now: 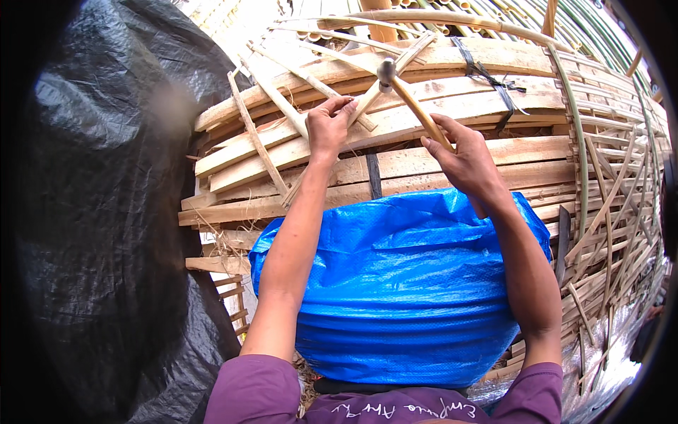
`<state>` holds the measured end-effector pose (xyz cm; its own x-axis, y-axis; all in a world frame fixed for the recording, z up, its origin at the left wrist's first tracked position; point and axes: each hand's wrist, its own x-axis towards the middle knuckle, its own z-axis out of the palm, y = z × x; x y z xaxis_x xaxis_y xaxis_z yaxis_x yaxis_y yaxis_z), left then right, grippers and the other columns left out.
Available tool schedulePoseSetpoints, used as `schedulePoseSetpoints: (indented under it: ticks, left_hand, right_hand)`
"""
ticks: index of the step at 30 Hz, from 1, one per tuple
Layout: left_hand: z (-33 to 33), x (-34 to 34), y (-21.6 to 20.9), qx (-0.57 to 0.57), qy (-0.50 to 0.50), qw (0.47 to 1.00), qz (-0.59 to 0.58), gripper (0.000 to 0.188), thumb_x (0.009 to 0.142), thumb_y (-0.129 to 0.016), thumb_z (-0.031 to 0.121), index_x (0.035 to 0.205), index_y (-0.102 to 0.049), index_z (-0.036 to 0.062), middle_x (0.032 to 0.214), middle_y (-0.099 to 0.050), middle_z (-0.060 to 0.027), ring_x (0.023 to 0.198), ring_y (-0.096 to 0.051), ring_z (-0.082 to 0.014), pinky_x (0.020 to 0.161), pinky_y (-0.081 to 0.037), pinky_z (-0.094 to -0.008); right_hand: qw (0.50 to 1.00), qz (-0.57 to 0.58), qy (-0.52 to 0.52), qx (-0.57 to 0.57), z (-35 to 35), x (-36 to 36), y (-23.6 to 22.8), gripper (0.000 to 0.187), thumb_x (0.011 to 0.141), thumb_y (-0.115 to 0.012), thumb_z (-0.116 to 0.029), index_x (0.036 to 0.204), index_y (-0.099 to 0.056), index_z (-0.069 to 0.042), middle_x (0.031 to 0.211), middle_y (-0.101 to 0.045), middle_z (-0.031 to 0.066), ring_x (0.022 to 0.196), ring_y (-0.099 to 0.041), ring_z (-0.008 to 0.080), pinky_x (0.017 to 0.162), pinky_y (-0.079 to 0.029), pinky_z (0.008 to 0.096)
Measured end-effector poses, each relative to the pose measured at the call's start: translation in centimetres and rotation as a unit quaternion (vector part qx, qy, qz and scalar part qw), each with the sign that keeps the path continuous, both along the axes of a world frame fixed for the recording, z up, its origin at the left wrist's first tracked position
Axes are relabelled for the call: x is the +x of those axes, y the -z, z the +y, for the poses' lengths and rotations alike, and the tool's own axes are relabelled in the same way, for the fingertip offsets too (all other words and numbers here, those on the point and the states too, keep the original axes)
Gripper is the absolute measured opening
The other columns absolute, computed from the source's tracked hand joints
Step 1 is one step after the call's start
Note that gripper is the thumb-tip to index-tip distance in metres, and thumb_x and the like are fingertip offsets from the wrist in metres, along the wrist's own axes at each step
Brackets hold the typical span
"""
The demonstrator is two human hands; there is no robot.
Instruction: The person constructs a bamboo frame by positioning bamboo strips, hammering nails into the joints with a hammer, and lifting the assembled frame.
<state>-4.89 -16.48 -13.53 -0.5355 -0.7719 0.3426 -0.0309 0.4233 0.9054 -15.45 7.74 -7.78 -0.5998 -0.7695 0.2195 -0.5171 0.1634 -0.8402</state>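
Observation:
My right hand (pixel 466 155) grips a hammer (pixel 417 106) by its wooden handle. The hammer's rounded metal head is raised above a pale wooden strip (pixel 418 52) that slants across the planks. Close to the lower end of that strip, my left hand (pixel 332 128) has its fingertips pinched together. Whatever is between them is too small to make out. Several thin wooden strips (pixel 282 106) lie crossed around this hand, over a stack of thick sawn planks (pixel 487 90).
A blue tarp (pixel 402 283) lies between my forearms. Black plastic sheeting (pixel 120 212) hangs along the left. Black ties (pixel 498 85) bind the planks. Lattice of split bamboo (pixel 611 191) spreads at the right, and bamboo poles (pixel 494 13) lie at the back.

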Motion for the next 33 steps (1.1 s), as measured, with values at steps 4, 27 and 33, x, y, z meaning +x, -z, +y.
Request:
schedulePoseSetpoints:
  ticks: [4, 27, 33]
  left_hand:
    - [0.3, 0.4, -0.4, -0.005, -0.011, 0.998, -0.07, 0.021, 0.083, -0.078, 0.018, 0.094, -0.076, 0.0006, 0.082, -0.073, -0.0076, 0.072, -0.062, -0.0076, 0.062, -0.049, -0.0263]
    - [-0.4, 0.3, 0.8, -0.106, -0.013, 0.993, -0.042, 0.02, 0.082, -0.079, 0.015, 0.095, -0.076, 0.0002, 0.087, -0.074, -0.0079, 0.072, -0.065, -0.0091, 0.062, -0.05, -0.0229]
    - [0.1, 0.4, 0.2, -0.108, -0.022, 0.992, -0.058, 0.018, 0.081, -0.08, 0.014, 0.092, -0.076, 0.0003, 0.089, -0.073, -0.0095, 0.075, -0.066, -0.0106, 0.067, -0.051, -0.0258]
  right_hand:
    - [0.999, -0.027, -0.015, -0.014, -0.6, 0.5, 0.2, 0.04, 0.092, -0.064, -0.018, 0.126, -0.058, 0.001, 0.095, -0.068, 0.0295, 0.091, -0.069, 0.0387, 0.08, -0.052, 0.0433]
    - [0.999, 0.025, -0.036, -0.026, -2.8, 3.7, 0.5, 0.038, 0.092, -0.062, -0.017, 0.124, -0.057, 0.002, 0.083, -0.065, 0.0296, 0.079, -0.066, 0.0444, 0.07, -0.051, 0.0472]
    - [0.997, 0.023, -0.032, -0.067, -2.9, 3.8, -0.1, 0.04, 0.091, -0.062, -0.016, 0.125, -0.055, 0.002, 0.08, -0.065, 0.0295, 0.078, -0.066, 0.045, 0.069, -0.05, 0.049]
